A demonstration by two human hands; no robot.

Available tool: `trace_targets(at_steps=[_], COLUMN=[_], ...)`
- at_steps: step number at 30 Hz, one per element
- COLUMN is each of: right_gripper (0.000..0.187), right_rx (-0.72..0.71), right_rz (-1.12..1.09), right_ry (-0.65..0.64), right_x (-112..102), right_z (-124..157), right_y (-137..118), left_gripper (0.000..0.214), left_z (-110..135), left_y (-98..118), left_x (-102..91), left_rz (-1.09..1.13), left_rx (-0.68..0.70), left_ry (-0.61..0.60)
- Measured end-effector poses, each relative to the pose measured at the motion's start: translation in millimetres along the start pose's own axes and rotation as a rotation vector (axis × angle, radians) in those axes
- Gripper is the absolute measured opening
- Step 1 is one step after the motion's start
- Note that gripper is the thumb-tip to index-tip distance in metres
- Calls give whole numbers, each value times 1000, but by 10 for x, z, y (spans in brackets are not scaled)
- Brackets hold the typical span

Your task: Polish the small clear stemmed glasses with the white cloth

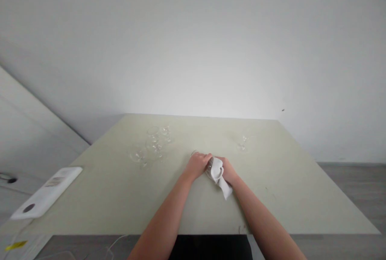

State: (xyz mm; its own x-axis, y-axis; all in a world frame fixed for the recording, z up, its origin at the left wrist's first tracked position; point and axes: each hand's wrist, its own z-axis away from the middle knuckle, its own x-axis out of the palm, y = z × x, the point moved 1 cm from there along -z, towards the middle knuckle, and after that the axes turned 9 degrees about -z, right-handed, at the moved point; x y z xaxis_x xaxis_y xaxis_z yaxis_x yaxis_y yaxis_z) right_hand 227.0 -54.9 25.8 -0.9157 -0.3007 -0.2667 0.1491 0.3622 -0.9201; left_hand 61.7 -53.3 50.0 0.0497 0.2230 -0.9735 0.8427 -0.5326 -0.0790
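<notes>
My left hand point(197, 164) is closed around a clear glass point(208, 164), most of it hidden under my fingers. My right hand point(227, 170) is closed on a white cloth point(220, 178) pressed against the glass, and the cloth's loose end hangs toward me. Both hands meet above the middle of the pale green table point(271, 195).
Several clear stemmed glasses point(152, 145) stand in a group at the back left of the table. One more glass point(243, 142) stands alone at the back right. A white flat device point(46, 192) lies off the table's left edge. A white wall rises behind the table.
</notes>
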Motion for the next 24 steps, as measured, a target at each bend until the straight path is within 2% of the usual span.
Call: trace_targets(at_steps=[6, 15, 20, 24], right_gripper=[9, 12, 8, 7], right_rx=[14, 1, 42, 63], right_rz=[87, 50, 202, 241], right_ry=[-39, -145, -101, -83], right_x=[-10, -39, -46, -51], right_z=[-4, 0, -1, 0], right_y=[2, 21, 27, 63], left_gripper=[19, 17, 20, 24], left_z=[30, 25, 33, 25], left_y=[-9, -15, 14, 20], left_x=[42, 24, 46, 48], left_rz=[-19, -10, -12, -16], left_rx=[-2, -10, 0, -7], left_ry=[-35, -48, -65, -66])
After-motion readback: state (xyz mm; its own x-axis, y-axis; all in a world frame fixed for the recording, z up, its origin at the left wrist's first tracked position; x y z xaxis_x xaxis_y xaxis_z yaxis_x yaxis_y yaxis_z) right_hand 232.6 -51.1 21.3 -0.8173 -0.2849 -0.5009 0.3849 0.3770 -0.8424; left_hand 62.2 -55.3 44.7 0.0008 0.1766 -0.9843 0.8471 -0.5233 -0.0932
